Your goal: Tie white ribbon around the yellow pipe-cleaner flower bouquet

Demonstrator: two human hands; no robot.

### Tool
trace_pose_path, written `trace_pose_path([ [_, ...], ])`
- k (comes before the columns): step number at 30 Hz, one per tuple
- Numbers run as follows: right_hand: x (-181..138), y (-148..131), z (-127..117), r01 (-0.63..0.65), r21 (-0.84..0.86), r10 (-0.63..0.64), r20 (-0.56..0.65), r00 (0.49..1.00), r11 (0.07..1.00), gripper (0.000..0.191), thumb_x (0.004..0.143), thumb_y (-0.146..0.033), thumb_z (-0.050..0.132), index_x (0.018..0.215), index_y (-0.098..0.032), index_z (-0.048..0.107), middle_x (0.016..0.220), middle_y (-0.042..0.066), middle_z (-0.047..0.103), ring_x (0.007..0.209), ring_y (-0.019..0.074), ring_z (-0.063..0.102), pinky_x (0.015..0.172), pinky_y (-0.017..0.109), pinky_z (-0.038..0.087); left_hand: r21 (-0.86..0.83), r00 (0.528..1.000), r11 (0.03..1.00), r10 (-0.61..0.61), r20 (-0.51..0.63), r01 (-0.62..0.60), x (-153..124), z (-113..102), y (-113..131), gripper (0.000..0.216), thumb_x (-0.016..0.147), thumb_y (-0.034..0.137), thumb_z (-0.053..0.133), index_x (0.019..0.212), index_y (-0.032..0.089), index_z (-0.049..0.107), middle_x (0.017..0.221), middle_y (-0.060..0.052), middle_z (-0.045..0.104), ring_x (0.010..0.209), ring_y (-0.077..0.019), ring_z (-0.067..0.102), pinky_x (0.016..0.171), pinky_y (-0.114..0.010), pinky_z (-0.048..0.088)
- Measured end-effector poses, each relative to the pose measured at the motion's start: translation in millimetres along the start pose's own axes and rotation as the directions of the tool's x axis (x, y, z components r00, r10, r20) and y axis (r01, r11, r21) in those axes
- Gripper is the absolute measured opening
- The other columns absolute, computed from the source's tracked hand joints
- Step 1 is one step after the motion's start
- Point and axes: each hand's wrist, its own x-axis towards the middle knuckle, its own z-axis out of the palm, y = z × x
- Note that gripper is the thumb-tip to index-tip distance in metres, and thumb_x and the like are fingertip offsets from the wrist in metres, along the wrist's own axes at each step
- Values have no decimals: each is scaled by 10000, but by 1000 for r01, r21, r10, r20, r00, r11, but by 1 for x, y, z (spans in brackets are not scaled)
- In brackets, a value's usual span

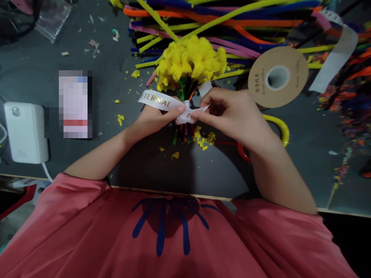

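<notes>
A bouquet of fuzzy yellow flowers (191, 60) lies on the dark table, its bundled stems (184, 133) pointing toward me. White ribbon (156, 99) with gold lettering crosses over the stems just below the blooms. My left hand (158, 117) is closed around the bundle from the left, its thumb pressing the ribbon where it crosses. From the right, my right hand (228, 112) pinches a ribbon end between thumb and fingers. Part of the stems and the left fingers are hidden behind the ribbon.
Colourful pipe cleaners (220, 23) lie across the back. A ribbon spool (255, 83) and scissors with a yellow-and-red handle (282, 129) are at the right. On the left are a white power bank (26, 133) and a blurred-out phone-like object (75, 104). Yellow scraps (204, 139) lie near the stems.
</notes>
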Motion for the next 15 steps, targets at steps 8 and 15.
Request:
trace_pose_path([
  [8, -2, 4, -4, 115, 38, -94, -363, 927, 993, 161, 867, -312, 643, 784, -193, 574, 592, -28, 524, 505, 83, 459, 513, 274, 291, 106, 994, 988, -109, 5, 108, -2, 1, 19, 187, 848, 312, 595, 756, 149, 601, 711, -7, 665, 684, -94, 627, 668, -203, 500],
  [15, -14, -17, 2, 176, -5, -175, -112, 978, 984, 110, 858, -265, 624, 781, -186, 616, 574, -49, 548, 480, 57, 461, 491, 220, 327, -27, 998, 998, 49, -31, -50, 6, 2, -2, 405, 852, 584, 563, 792, 183, 575, 655, 7, 600, 635, -102, 609, 659, -245, 501],
])
